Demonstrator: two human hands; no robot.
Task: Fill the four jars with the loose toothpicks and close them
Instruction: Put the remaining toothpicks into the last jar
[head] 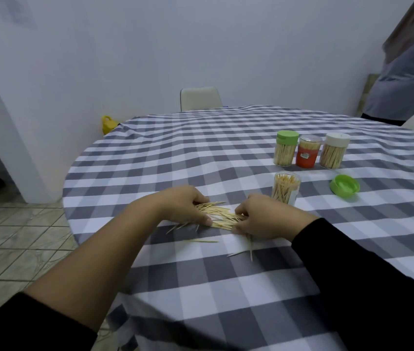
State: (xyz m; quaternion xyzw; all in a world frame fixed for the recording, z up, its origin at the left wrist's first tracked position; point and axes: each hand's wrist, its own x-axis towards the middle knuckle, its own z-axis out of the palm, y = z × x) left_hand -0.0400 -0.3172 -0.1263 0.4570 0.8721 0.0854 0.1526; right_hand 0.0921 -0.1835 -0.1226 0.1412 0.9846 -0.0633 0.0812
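Your left hand (184,207) and right hand (261,219) curled fingers round the toothpicks (222,216) heaped on the tabletop (201,153) near the open jar (286,187); light, stiff, slippery, they seemed best bunched mid-length.

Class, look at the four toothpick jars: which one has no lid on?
The nearest jar, just beyond the right hand. Its toothpicks stand bare, while the three jars behind are capped green, clear and white.
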